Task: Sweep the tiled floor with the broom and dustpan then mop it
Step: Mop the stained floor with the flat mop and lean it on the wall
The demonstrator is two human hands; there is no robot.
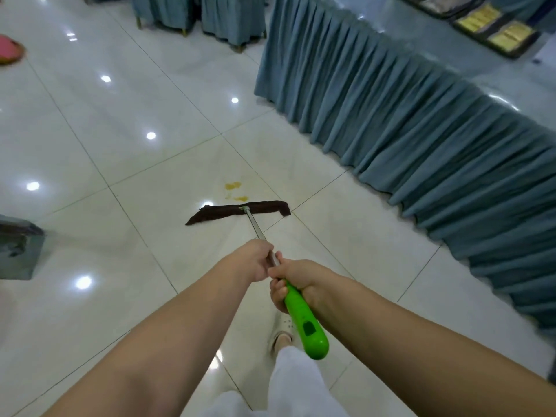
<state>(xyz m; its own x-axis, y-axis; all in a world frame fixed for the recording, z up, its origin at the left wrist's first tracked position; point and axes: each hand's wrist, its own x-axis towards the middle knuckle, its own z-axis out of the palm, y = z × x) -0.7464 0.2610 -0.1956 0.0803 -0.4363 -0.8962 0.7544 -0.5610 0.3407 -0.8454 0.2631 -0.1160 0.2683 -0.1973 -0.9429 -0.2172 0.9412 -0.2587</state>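
A flat mop with a dark brown cloth head [237,212] lies on the glossy white tiled floor [135,164]. Its metal pole [255,225] runs back to a bright green grip [307,323]. My left hand [255,260] grips the metal pole just above the green part. My right hand [293,284] grips the top of the green grip, directly behind the left hand. A yellow spill [234,190] sits on the tile just beyond the mop head, touching its far edge. No broom or dustpan is in view.
A long table with a pleated blue-grey skirt [421,130] runs along the right side. Covered chairs [210,16] stand at the back. A pink object [10,51] lies far left, a dark grey box [18,248] at the left edge. My white shoe [281,329] is below the hands.
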